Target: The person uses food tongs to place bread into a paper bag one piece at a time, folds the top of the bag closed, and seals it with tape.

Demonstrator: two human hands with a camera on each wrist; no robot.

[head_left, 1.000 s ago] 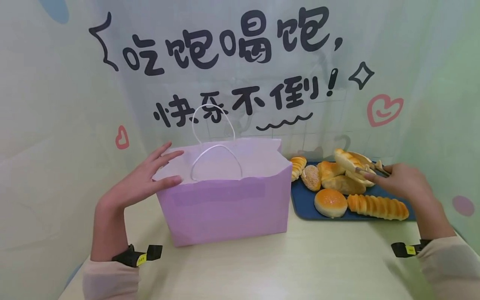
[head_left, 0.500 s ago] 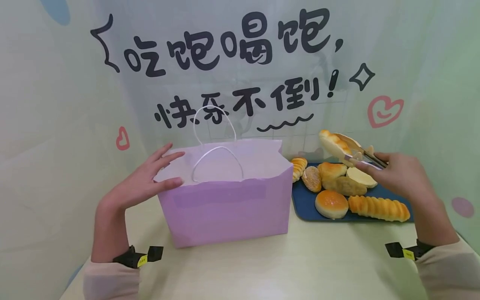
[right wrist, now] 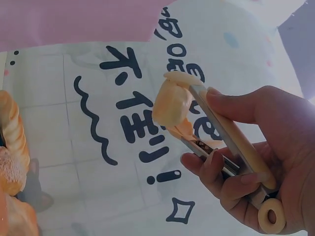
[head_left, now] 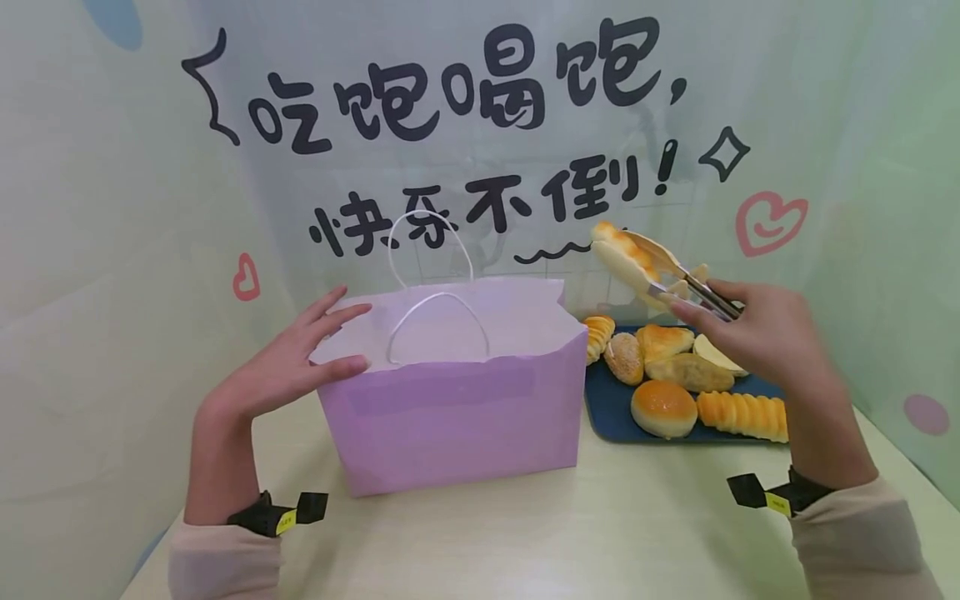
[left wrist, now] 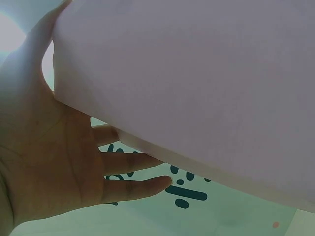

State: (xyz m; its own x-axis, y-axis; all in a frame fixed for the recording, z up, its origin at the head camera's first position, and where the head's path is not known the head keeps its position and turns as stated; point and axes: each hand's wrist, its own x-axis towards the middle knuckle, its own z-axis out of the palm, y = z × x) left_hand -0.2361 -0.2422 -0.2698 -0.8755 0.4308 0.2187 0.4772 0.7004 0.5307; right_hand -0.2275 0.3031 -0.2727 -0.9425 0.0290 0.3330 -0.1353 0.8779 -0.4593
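Observation:
My right hand (head_left: 765, 337) grips a pair of tongs (head_left: 708, 293) with wooden ends and metal arms. Between the tongs' tips is a golden, ridged bread roll (head_left: 624, 257), raised in the air just right of the bag's opening. The right wrist view shows the roll (right wrist: 171, 103) end-on, apart from the bag. A lilac paper bag (head_left: 457, 425) stands upright with its mouth open and two white cord handles. My left hand (head_left: 273, 367) rests at the bag's upper left corner, thumb over the front rim and fingers extended along the back. What lies inside the bag is hidden.
A blue tray (head_left: 611, 429) to the right of the bag carries several breads, among them a round bun (head_left: 663, 408) and a long ridged roll (head_left: 742, 415). Behind stands a wall sheet (head_left: 487, 158) with black lettering. Pale tabletop (head_left: 480, 542) lies in front.
My right hand has lifted the bread roll off the tray with the tongs and carried it up and left toward the bag. My left hand has stayed at the bag's corner.

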